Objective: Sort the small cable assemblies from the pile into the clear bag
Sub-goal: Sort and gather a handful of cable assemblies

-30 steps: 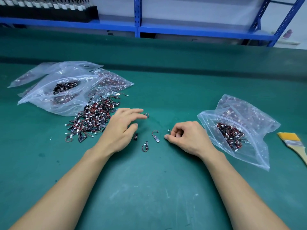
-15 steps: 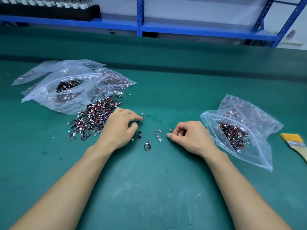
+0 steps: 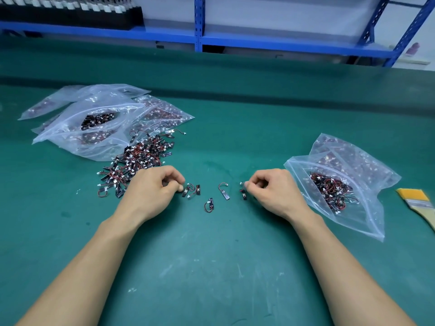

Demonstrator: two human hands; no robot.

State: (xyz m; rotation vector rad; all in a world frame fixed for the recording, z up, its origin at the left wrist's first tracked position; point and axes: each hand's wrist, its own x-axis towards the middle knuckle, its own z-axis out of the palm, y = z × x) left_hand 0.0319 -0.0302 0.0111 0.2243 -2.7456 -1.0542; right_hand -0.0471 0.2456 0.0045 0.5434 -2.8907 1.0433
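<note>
Pinching cable assembly (image 3: 244, 195) with right hand (image 3: 275, 194); can't tell left hand (image 3: 150, 189) grip.
Probably light, floppy wire; take by stiff black body.

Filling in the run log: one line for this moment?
left hand: curled at loose assembly, grip unclear | right hand: pinches cable assembly | clear bag: partly filled

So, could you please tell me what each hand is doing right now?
Left hand: curled at a cable, grip unclear.
Right hand: pinches another cable.
</note>
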